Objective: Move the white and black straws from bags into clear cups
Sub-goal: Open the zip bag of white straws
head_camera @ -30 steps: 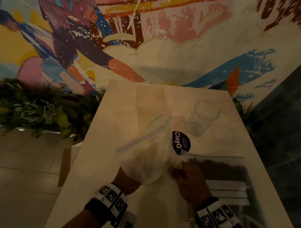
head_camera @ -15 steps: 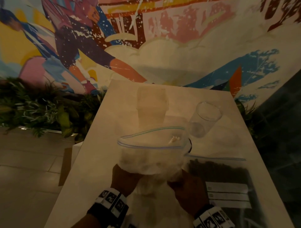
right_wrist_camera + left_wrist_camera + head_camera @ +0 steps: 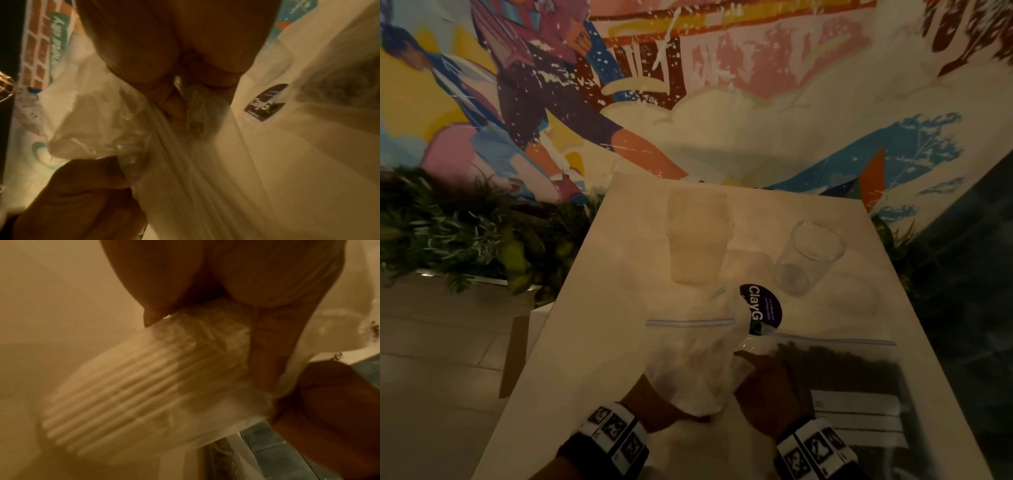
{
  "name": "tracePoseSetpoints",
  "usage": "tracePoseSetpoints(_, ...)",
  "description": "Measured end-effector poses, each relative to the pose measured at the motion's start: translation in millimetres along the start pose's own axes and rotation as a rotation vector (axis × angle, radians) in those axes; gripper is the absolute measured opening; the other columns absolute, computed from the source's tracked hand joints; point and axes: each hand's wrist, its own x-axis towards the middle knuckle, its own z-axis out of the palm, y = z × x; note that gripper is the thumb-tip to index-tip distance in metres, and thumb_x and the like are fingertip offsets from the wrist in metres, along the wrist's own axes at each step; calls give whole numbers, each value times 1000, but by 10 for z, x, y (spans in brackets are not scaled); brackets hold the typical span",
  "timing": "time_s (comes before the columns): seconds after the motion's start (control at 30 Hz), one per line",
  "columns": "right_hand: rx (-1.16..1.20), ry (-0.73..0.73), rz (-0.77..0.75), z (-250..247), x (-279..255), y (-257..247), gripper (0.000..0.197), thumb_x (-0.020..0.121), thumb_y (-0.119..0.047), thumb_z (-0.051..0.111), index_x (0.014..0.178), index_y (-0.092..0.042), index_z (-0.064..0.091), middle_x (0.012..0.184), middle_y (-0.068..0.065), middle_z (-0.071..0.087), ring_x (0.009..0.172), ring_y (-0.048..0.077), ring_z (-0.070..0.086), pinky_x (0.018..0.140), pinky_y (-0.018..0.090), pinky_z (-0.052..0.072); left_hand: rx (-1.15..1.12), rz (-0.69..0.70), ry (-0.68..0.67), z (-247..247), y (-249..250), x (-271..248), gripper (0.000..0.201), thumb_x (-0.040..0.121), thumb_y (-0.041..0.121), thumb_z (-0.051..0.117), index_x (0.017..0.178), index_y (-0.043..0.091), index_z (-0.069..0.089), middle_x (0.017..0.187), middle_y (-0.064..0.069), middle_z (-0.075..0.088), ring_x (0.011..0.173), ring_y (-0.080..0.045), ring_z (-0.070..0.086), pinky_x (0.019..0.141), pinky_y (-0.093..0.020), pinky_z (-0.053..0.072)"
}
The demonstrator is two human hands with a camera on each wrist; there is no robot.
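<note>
Fingers of left hand (image 3: 650, 399) and right hand (image 3: 767, 387) pinch bag of white straws (image 3: 688, 363) at base; judged: tilting mouth toward clear cup (image 3: 808, 257).

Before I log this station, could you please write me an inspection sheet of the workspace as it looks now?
Surface: pale table, dimly lit.
Job's things: bag of white straws held up near the front edge; bag of black straws lying flat to its right; two clear cups, the left cup hazy, the right cup with no straws in it.
Clutter: round dark sticker between the white bag and the right cup.
Grippers: left hand and right hand both grip the white bag's bunched bottom; tracker bands on both wrists.
Cables: nothing seen.
Surroundings: painted mural wall behind; plants and tiled floor to the left.
</note>
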Motion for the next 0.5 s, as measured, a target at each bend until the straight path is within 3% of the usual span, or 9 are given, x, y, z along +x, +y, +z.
tracePoseSetpoints(0.13, 188, -10, 52, -40, 75, -109, 33, 86, -45, 47, 94, -24, 71, 95, 0, 73, 92, 20, 66, 86, 39, 53, 134, 41, 4, 8, 105, 21, 83, 13, 81, 73, 87, 47, 61, 88, 26, 68, 81, 13, 60, 80, -7, 46)
tracePoseSetpoints(0.17, 201, 18, 72, -61, 85, -94, 28, 87, -43, 51, 94, -23, 71, 94, -1, 72, 89, 18, 65, 84, 37, 53, 55, -15, 160, 6, 183, 37, 54, 29, 83, 69, 71, 50, 65, 92, 22, 68, 85, 10, 59, 79, -9, 46)
tracePoseSetpoints(0.2, 159, 98, 87, -68, 91, -53, 21, 88, -37, 57, 92, -21, 70, 89, 1, 72, 83, 16, 65, 79, 36, 54, -116, -90, 279, 5, 301, 67, 33, 54, 81, 57, 75, 56, 63, 99, 17, 66, 94, 6, 55, 80, -11, 46)
tracePoseSetpoints(0.23, 130, 207, 56, -88, 87, -21, 12, 86, -27, 64, 89, -17, 70, 83, 4, 72, 75, 14, 63, 71, 33, 54, -25, 73, 391, -35, 304, 92, 29, 79, 67, 43, 90, 50, 64, 101, 15, 63, 94, 6, 52, 81, -9, 44)
tracePoseSetpoints(0.3, 60, 340, 39, -62, 48, 52, 2, 83, -16, 70, 82, -14, 69, 69, 2, 67, 60, 11, 56, 59, 24, 48, -19, 94, 558, -121, 193, 173, 27, 99, 26, 41, 101, 30, 68, 110, 19, 57, 101, 2, 51, 87, -1, 35)
tracePoseSetpoints(0.33, 31, 277, 77, -53, 22, 51, 3, 83, -17, 69, 81, -14, 67, 67, -3, 63, 57, 6, 52, 58, 22, 44, -65, -12, 560, -130, 145, 210, 24, 97, 11, 50, 98, 31, 63, 119, 15, 55, 109, -4, 49, 97, -3, 29)
tracePoseSetpoints(0.4, 59, -11, 220, -38, -12, 67, 18, 81, -19, 71, 96, -19, 63, 82, -13, 59, 72, 1, 53, 69, 23, 49, -242, -80, 619, -100, 148, 227, 30, 91, 11, 57, 86, 38, 45, 116, 16, 64, 114, -13, 52, 108, -25, 33)
tracePoseSetpoints(0.43, 181, -148, 299, -55, -28, 92, 38, 76, -17, 75, 109, -23, 58, 95, -15, 60, 87, 4, 57, 79, 23, 52, -288, -55, 622, -90, 109, 242, 31, 93, 9, 54, 84, 37, 45, 93, 29, 69, 99, -6, 60, 98, -24, 45)
tracePoseSetpoints(0.5, 612, -231, 372, -124, -5, 86, 84, 59, -14, 84, 131, -31, 44, 121, -14, 58, 111, 12, 57, 91, 29, 53, -486, 15, 587, -95, 119, 183, 25, 96, 20, 51, 77, 28, 65, 58, 19, 68, 57, -4, 66, 57, -18, 55)
